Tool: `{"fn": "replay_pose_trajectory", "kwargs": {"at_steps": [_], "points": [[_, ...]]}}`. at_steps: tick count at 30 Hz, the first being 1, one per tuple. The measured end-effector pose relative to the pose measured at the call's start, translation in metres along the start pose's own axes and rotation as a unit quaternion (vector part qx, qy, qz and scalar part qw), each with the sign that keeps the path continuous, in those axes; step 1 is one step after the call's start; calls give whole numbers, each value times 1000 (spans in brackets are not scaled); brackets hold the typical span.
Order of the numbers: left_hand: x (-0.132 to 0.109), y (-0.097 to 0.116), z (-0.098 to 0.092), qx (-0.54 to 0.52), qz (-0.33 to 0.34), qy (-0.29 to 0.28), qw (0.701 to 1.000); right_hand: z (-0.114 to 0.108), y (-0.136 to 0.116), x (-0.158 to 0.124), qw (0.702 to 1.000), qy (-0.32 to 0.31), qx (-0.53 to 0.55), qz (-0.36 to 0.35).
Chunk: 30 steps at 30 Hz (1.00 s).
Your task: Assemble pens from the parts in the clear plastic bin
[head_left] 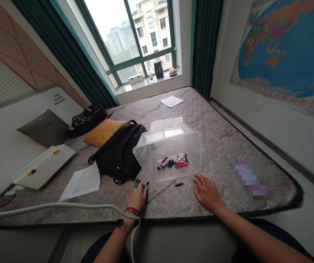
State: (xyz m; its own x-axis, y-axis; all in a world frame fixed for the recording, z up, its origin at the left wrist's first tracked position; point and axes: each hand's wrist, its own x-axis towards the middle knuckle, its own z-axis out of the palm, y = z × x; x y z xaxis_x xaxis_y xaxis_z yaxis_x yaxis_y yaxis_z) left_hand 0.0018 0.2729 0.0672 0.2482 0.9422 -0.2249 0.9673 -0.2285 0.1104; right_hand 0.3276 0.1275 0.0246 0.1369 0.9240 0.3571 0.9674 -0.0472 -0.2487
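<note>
Pinches two pens [142,183] with curled left hand [137,198], just in front of the clear box [146,160]. Rests right hand [206,192] flat and spread on the mattress [222,138]. Might drop a pen off the near edge by holding too loosely.

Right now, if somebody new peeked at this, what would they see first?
Probably the clear plastic box in the middle of the mattress, with coloured pens inside. In front of it the left hand touches two teal-tipped pens and the right hand lies flat. A big world map fills the right wall.
</note>
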Motion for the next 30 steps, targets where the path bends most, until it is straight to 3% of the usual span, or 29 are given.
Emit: {"fn": "replay_pose_trajectory", "kwargs": {"at_steps": [9, 20, 25, 30], "points": [[4, 0, -7, 37, 9, 60, 997, 0, 1, -1, 1000, 12, 9, 6], [-16, -18, -1, -8, -41, 22, 999, -4, -1, 0, 1000, 6, 10, 7], [-9, -30, -14, -51, -74, 28, 996, -3, -1, -1, 1000, 8, 7, 9], [-4, -39, -23, -112, -47, 95, 988, -1, -1, -1, 1000, 9, 4, 10]]}}
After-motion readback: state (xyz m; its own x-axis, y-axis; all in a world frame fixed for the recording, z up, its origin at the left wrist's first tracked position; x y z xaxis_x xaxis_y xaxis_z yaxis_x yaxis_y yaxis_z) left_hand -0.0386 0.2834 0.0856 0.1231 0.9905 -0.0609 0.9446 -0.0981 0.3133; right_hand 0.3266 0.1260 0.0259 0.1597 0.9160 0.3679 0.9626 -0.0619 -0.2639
